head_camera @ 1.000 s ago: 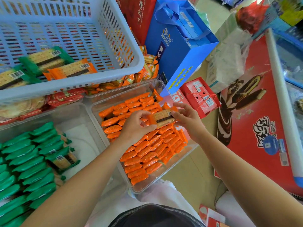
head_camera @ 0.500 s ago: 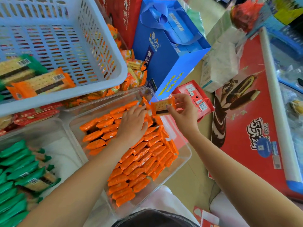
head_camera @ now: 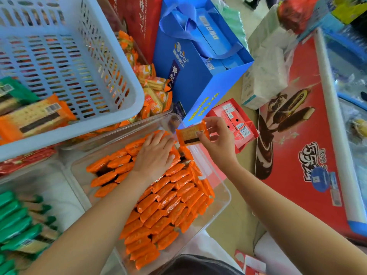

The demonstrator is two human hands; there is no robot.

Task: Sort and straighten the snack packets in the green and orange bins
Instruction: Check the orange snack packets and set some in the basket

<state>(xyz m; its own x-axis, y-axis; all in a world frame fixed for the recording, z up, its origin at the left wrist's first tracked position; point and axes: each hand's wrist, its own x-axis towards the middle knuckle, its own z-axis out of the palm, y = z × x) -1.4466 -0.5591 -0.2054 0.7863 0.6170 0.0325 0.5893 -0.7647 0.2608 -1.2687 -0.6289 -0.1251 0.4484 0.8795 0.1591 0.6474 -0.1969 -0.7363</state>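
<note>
Right hand pinches one orange packet, long axis nine-to-three, at one o'clock from the left hand, spread flat on the packet rows.

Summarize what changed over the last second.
The left hand let go of the orange packet and dropped flat onto the packed rows. The right hand alone lifted the packet up and away toward the bin's far corner. Packet rows unchanged.

Tan smooth floor. Red ice-cream chest freezer with white rim stands right. Daylight, soft and even.
</note>
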